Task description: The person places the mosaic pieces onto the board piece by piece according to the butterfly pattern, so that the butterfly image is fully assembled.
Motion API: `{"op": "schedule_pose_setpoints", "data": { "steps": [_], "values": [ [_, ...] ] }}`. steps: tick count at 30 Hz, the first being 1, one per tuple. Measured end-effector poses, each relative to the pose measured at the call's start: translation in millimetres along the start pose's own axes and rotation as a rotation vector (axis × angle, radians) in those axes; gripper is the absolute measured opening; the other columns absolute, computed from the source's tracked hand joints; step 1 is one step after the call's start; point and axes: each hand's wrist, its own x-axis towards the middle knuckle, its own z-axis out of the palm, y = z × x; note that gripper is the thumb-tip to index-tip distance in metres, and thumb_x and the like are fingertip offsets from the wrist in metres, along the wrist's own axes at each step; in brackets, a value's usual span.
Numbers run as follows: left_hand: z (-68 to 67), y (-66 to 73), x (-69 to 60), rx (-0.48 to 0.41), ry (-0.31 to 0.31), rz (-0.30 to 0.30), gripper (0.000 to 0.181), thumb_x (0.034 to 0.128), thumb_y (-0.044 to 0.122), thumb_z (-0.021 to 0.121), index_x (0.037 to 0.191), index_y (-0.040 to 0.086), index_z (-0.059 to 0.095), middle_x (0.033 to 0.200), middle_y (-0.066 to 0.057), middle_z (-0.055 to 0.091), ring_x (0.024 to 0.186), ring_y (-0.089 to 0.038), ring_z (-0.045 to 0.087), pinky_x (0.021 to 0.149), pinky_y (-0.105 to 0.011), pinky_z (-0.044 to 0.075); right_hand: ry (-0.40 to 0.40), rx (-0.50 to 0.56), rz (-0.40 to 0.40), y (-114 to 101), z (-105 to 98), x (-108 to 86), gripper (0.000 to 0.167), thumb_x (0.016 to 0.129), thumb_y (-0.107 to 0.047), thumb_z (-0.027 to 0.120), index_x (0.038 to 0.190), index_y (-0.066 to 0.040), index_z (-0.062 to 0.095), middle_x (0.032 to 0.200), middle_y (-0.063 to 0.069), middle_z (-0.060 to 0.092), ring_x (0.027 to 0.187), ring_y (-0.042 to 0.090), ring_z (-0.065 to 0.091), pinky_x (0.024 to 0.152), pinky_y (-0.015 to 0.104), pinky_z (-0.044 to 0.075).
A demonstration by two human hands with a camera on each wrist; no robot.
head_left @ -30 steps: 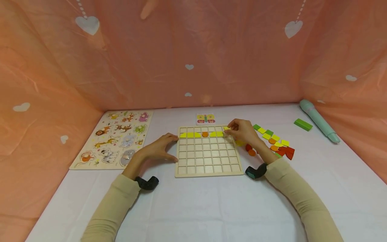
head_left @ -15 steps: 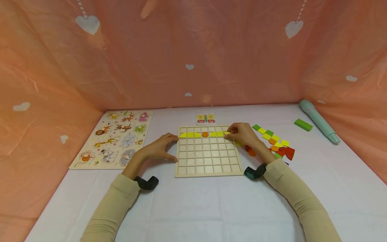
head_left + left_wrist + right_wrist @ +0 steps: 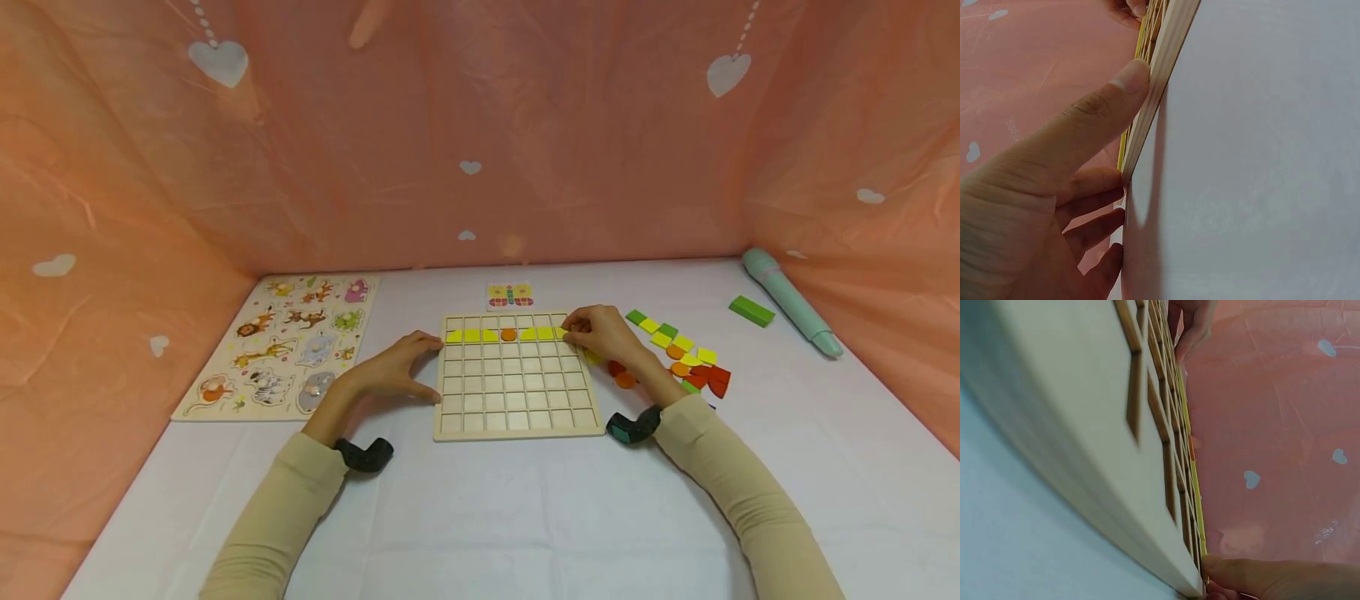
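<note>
A wooden grid board (image 3: 517, 383) lies in the middle of the white table. Along its second row from the back runs a line of yellow tiles (image 3: 472, 335), with an orange round tile (image 3: 508, 334) in the middle. My left hand (image 3: 393, 367) touches the board's left edge; thumb and fingers are spread in the left wrist view. At the right end of that row, my right hand (image 3: 603, 333) holds a yellow tile (image 3: 560, 333) between thumb and fingertips, mostly hidden by the fingers. The right wrist view shows the thumb (image 3: 1235, 570) at the board's edge.
A picture card (image 3: 510, 296) with a butterfly lies behind the board. Loose tiles (image 3: 682, 342) in several colours are scattered at the right. Further right lie a green block (image 3: 752, 311) and a mint microphone (image 3: 791, 302). An animal puzzle (image 3: 281, 342) lies at the left.
My right hand has come slightly nearer with the yellow tile, down from the back row to the right end of the yellow row. The left hand stays at the board's edge.
</note>
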Motion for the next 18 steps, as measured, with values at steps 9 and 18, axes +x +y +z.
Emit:
{"op": "schedule_pose_setpoints", "data": {
  "steps": [9, 18],
  "values": [
    [0.4, 0.3, -1.2, 0.026, 0.015, 0.024, 0.086, 0.0699, 0.034, 0.081, 0.136, -0.005, 0.04, 0.135, -0.019, 0.04, 0.129, -0.033, 0.035, 0.111, -0.046, 0.025, 0.001, -0.01, -0.032, 2.4, 2.7, 0.1, 0.019, 0.085, -0.012, 0.068, 0.098, 0.002, 0.068, 0.084, 0.01, 0.065, 0.073, 0.019, 0.056, 0.066, 0.028, 0.046],
    [0.3, 1.0, -1.4, 0.017, 0.013, 0.027, 0.086, 0.0701, 0.032, 0.081, 0.136, -0.005, 0.04, 0.135, -0.02, 0.04, 0.129, -0.034, 0.035, 0.111, -0.047, 0.025, -0.011, -0.005, -0.031, 0.6, 0.3, -1.0, 0.022, 0.085, -0.013, 0.067, 0.101, 0.002, 0.067, 0.087, 0.011, 0.066, 0.076, 0.02, 0.057, 0.068, 0.03, 0.048]
  ]
}}
